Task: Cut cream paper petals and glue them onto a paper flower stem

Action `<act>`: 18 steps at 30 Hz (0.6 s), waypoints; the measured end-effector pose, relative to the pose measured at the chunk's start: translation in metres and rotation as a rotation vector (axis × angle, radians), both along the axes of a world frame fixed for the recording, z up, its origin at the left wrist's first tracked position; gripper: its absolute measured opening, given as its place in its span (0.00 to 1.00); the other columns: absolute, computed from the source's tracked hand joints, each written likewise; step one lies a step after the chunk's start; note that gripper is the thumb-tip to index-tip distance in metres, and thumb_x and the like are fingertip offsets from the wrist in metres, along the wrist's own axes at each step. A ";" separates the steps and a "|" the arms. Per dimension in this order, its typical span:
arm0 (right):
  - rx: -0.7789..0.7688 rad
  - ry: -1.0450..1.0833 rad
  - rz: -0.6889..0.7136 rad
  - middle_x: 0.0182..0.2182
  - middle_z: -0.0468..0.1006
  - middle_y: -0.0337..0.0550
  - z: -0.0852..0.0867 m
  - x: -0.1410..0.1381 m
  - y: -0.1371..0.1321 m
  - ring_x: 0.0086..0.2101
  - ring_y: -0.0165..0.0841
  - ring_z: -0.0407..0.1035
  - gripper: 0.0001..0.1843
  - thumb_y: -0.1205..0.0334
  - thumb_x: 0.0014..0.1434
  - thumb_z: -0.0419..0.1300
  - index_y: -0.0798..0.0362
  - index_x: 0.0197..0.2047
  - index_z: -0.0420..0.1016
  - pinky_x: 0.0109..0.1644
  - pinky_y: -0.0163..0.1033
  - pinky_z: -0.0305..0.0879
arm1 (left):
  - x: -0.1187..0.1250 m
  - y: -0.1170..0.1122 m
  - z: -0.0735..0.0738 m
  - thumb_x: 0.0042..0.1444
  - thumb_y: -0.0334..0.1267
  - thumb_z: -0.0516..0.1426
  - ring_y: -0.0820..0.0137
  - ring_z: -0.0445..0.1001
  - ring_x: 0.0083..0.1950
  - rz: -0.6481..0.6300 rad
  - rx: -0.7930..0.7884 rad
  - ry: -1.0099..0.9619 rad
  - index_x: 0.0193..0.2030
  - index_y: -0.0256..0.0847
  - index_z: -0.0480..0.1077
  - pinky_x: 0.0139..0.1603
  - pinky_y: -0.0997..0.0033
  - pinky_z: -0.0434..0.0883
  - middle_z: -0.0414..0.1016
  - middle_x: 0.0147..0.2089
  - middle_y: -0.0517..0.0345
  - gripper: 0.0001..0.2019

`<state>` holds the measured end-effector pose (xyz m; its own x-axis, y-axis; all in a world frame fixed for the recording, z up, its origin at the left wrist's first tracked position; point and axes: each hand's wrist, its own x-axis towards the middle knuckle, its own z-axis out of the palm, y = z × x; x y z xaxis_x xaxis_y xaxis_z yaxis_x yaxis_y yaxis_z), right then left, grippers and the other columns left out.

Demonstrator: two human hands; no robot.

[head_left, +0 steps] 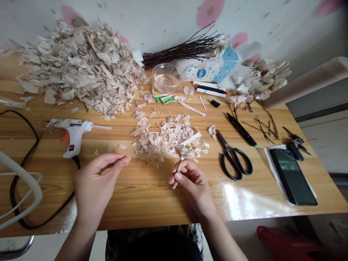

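My right hand pinches the thin dark stem of a small handmade flower, whose pale petals point up and away from me. My left hand hovers over the wooden table to the left, thumb and forefinger pressed together; whatever may be between the tips is too small to make out. Just beyond both hands lies a loose spread of pale, dry petal pieces. A white hot glue gun rests on its side past my left hand. Black-handled scissors lie to the right of my right hand.
A tall heap of dry petals stands at the back left. Behind are a clear plastic bowl, dark twigs and a tissue pack. Finished flowers, a black marker and a phone lie right. A black cable loops left.
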<state>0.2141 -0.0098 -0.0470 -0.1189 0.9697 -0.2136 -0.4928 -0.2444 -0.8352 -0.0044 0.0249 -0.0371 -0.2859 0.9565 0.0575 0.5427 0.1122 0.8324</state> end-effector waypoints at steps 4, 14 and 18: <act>0.047 -0.113 0.008 0.28 0.79 0.38 0.002 -0.004 0.000 0.27 0.28 0.70 0.03 0.62 0.59 0.65 0.50 0.35 0.76 0.34 0.31 0.68 | 0.017 0.002 0.002 0.59 0.39 0.60 0.64 0.78 0.51 -0.371 0.100 0.061 0.42 0.49 0.79 0.55 0.63 0.73 0.79 0.52 0.60 0.06; 0.349 -0.525 -0.012 0.35 0.78 0.40 -0.007 -0.003 -0.003 0.35 0.32 0.72 0.07 0.70 0.61 0.61 0.49 0.37 0.77 0.41 0.34 0.66 | 0.013 0.000 0.003 0.56 0.36 0.63 0.67 0.78 0.41 -0.344 0.187 0.161 0.36 0.46 0.75 0.46 0.65 0.74 0.80 0.40 0.61 0.02; 0.423 -0.613 -0.028 0.31 0.77 0.39 -0.003 -0.004 -0.001 0.33 0.31 0.71 0.07 0.70 0.61 0.60 0.51 0.32 0.74 0.38 0.34 0.65 | 0.012 0.002 0.001 0.56 0.35 0.62 0.65 0.78 0.45 -0.320 0.218 0.158 0.42 0.46 0.74 0.49 0.63 0.73 0.80 0.44 0.60 0.07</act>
